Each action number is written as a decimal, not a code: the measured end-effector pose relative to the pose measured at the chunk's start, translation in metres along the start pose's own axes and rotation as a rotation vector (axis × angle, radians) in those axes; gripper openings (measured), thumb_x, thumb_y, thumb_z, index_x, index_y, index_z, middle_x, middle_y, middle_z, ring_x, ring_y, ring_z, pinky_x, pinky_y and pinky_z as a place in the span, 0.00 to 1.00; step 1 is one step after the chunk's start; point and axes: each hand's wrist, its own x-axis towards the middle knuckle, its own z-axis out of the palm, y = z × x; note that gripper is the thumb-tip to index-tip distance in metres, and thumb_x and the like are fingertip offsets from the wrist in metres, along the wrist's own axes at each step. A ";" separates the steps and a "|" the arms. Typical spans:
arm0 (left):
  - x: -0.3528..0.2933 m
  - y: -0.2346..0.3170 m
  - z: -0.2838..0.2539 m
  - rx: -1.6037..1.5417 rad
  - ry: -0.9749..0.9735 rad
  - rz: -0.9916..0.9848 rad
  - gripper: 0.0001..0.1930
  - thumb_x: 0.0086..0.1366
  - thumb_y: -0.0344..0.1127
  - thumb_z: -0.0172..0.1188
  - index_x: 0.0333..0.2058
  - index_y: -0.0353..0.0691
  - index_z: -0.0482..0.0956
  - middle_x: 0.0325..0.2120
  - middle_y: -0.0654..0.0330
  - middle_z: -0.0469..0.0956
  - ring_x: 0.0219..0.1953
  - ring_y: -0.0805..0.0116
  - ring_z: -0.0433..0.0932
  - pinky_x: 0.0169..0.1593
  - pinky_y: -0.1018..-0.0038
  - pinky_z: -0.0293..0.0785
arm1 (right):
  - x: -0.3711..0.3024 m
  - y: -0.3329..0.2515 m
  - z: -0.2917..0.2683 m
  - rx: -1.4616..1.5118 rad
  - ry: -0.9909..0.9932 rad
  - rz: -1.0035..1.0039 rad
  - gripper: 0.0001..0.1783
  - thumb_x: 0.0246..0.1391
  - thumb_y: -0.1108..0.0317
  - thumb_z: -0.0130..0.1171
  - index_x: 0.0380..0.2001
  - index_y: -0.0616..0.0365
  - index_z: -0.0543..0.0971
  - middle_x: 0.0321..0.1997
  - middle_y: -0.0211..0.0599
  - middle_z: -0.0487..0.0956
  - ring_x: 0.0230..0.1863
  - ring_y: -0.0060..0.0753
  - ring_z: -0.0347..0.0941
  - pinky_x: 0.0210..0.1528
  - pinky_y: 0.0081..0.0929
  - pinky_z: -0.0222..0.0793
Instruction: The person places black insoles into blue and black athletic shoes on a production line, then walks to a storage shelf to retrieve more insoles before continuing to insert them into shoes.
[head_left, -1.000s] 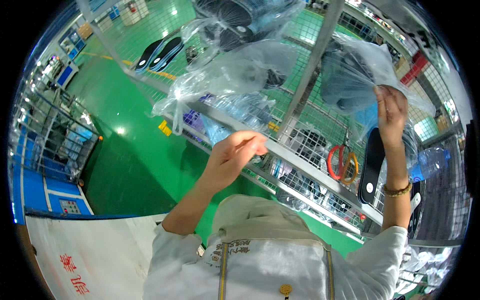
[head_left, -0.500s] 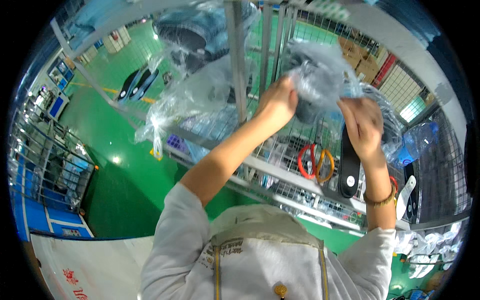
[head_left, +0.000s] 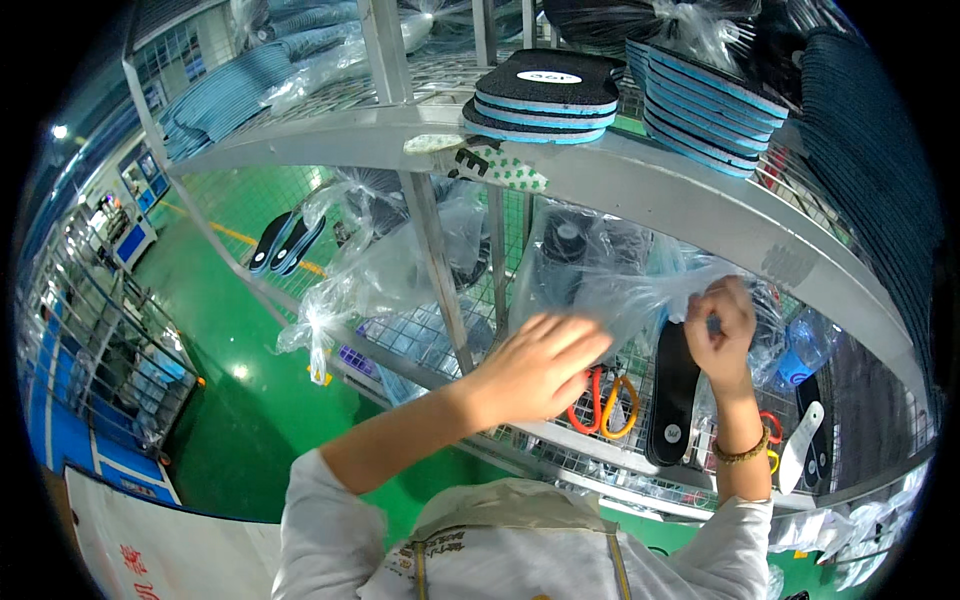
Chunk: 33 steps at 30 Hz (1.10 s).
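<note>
A clear plastic bag with dark contents sits on the wire shelf in front of me, its gathered neck drawn out to the right. My right hand is closed, fingers pinching the end of that neck. Just below the bag my left hand holds nothing, fingers stretched out and slightly blurred. Under its fingertips lie scissors with red and orange handles, partly hidden. A long black insole with a round white label lies between the scissors and my right forearm.
Overhead, a metal shelf edge carries a stack of black-and-blue insoles and a taller stack. Another tied plastic bag hangs left of the upright post. A plastic bottle and a white tool lie at right.
The view has tilted up, bringing the upper shelf in. My left hand has come off the bag and spread its fingers. The bag's neck is now stretched toward my right hand.
</note>
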 end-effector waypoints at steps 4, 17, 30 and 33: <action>0.050 -0.035 0.036 0.287 0.127 -0.011 0.25 0.49 0.34 0.53 0.48 0.34 0.65 0.40 0.47 0.72 0.42 0.54 0.72 0.48 0.63 0.64 | 0.024 -0.008 0.014 -0.148 0.119 -0.150 0.17 0.37 0.72 0.56 0.36 0.57 0.73 0.35 0.42 0.74 0.39 0.43 0.67 0.44 0.34 0.61; -0.003 -0.008 -0.034 0.261 -0.852 0.049 0.12 0.48 0.42 0.50 0.21 0.37 0.74 0.18 0.55 0.75 0.23 0.60 0.76 0.48 0.60 0.62 | 0.042 -0.035 -0.035 0.138 -0.597 -0.216 0.07 0.37 0.69 0.57 0.14 0.59 0.74 0.32 0.42 0.75 0.32 0.43 0.72 0.34 0.37 0.67; 0.007 -0.081 0.034 -0.117 -0.584 -1.136 0.32 0.65 0.47 0.40 0.61 0.41 0.39 0.50 0.33 0.60 0.37 0.45 0.74 0.36 0.61 0.74 | -0.004 0.063 0.082 -0.435 -1.240 0.116 0.28 0.53 0.53 0.45 0.48 0.66 0.65 0.38 0.56 0.75 0.40 0.52 0.73 0.42 0.42 0.66; 0.026 -0.097 0.056 -0.310 -0.187 -1.111 0.38 0.57 0.34 0.46 0.60 0.32 0.34 0.54 0.36 0.57 0.49 0.49 0.68 0.49 0.66 0.66 | -0.011 0.155 0.060 -0.841 -1.707 -0.313 0.19 0.50 0.61 0.49 0.42 0.62 0.70 0.40 0.49 0.74 0.40 0.43 0.73 0.44 0.32 0.67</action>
